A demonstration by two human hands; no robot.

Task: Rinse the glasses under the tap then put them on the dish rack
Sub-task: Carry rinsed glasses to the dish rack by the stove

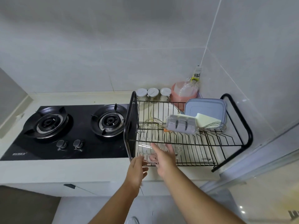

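Your left hand [136, 169] at front left corner of dish rack [186, 143], fingers [142, 159] curled loosely around near side of clear glass [147, 152]. Glass lies on lower tier of rack, at left end. Your right hand [163, 162] over same glass, fingers [155, 147] spread and stretched forward, tips touching glass top. Second glass [176, 149] just beside, to right, on same tier. Rack stands on white surface [97, 168], next to black stove [72, 131].
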